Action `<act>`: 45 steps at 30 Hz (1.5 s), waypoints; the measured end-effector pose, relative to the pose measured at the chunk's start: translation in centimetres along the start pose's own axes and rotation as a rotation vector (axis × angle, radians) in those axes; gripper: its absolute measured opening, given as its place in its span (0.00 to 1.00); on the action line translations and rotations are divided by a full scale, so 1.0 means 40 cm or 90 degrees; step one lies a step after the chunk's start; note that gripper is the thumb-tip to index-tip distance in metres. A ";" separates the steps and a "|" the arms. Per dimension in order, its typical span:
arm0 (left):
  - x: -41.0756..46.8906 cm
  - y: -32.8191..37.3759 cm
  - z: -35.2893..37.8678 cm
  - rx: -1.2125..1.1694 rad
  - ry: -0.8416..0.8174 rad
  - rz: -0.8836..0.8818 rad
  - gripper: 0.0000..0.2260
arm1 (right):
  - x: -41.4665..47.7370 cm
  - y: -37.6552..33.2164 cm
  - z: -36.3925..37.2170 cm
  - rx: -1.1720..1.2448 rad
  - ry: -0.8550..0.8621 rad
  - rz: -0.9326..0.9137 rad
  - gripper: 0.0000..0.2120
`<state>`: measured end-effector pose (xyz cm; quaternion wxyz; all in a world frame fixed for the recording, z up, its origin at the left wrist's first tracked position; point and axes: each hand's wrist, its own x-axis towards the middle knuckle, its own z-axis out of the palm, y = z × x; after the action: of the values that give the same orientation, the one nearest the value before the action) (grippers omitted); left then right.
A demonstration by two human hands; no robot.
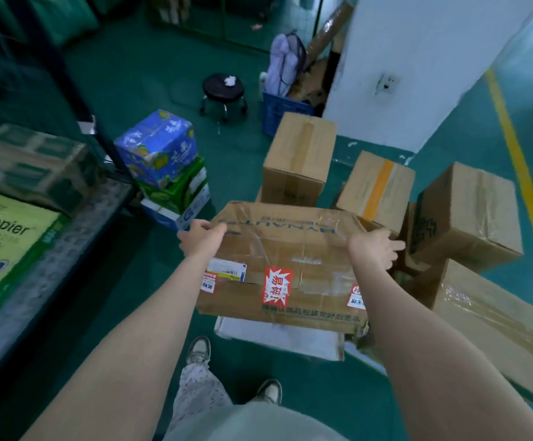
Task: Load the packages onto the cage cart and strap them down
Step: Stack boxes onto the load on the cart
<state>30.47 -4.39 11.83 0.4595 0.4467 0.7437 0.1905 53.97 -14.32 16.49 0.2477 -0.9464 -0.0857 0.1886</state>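
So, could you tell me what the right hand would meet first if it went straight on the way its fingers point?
Most likely the green-printed carton just beyond it: the right hand, at the far corner of the taped box, points that way. Depth is unclear, though.

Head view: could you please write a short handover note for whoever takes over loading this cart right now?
Left hand grips the taped box at its far left corner; right hand lies with straight fingers on its far right end.
The taped box is above a white box; lifted or resting, unclear.
Done: Copier box and a green box are on the cart.
Left: this box, the brown boxes on the floor, then strapping.
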 end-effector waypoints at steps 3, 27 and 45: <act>0.020 0.016 -0.085 -0.080 0.077 -0.010 0.18 | -0.038 -0.113 0.010 0.021 -0.011 -0.115 0.19; 0.077 -0.392 -0.881 -0.371 0.476 -0.202 0.11 | -0.758 -0.555 0.521 -0.035 -0.399 -0.474 0.15; 0.185 -0.584 -1.339 -0.506 0.650 -0.259 0.12 | -1.263 -0.812 0.898 -0.091 -0.524 -0.636 0.11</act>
<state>-28.00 -3.71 18.90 0.2069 -0.0508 0.8102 0.5460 -8.80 16.45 19.73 0.1887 -0.6568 -0.6160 0.3918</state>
